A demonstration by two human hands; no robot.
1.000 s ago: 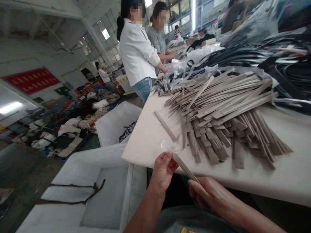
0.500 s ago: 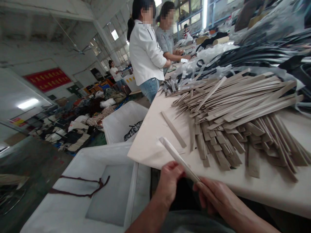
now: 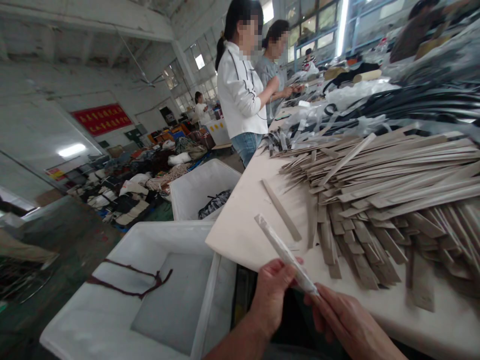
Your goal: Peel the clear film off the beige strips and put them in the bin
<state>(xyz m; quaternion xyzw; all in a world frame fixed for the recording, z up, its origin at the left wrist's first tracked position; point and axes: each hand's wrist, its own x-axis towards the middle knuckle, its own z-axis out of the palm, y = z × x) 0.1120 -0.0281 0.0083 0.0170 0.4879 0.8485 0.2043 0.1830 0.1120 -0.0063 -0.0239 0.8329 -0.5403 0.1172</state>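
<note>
Both my hands hold a long, narrow beige strip [image 3: 285, 255] that looks sheathed in clear plastic film. My left hand [image 3: 273, 295] grips it around its middle, with the upper end sticking out past the fingers. My right hand [image 3: 343, 320] pinches the lower end. On the cream table [image 3: 243, 235] to the right lies a large fanned pile of similar strips [image 3: 378, 210]. One loose strip [image 3: 281, 217] lies apart from it, nearer my hands, without touching them.
Left of the table stand a white plastic bin [image 3: 202, 295] holding a dark red cord [image 3: 131, 280] and a second bin [image 3: 198, 192]. Black strips and plastic bags [image 3: 412, 105] cover the far table, where co-workers [image 3: 240, 90] stand. Piled goods [image 3: 138, 187] lie on the floor.
The view has swung, so the table and pile sit further right and lower. Both hands keep hold of the strip, and its upper end has shifted slightly right.
</note>
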